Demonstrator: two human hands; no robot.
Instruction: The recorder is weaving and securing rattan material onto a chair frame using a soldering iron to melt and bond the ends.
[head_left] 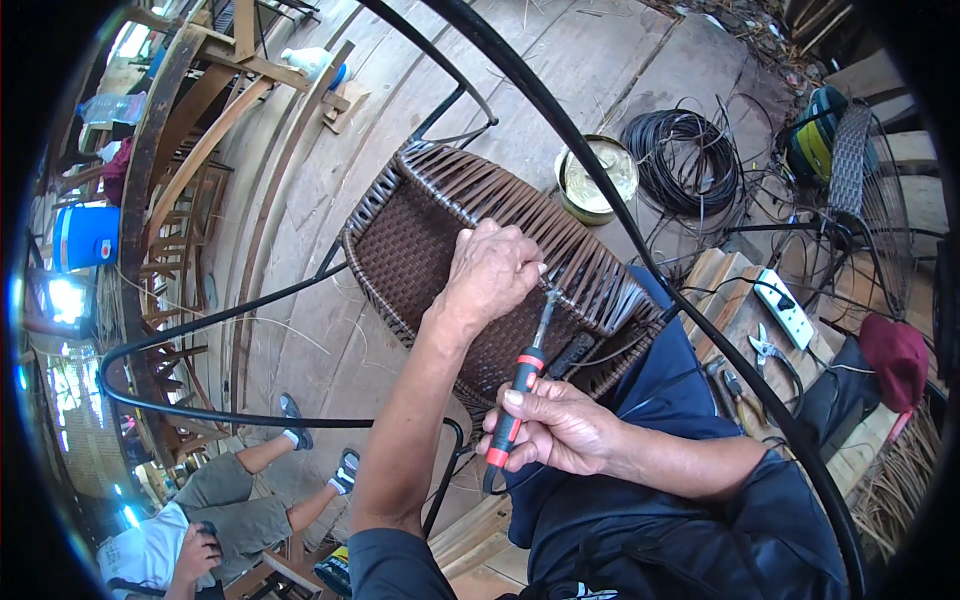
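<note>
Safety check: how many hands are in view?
3: your left hand on the wicker piece, your right hand holding the tool, another person's hand at lower left. Others may be hidden.

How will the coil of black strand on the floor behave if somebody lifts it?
The coil would probably sag, since its thin strands lie in many loops. Loose strands around its edge might snag or tangle. It seems unlikely to roll when pushed, because it lies flat on the wooden floor.
</note>
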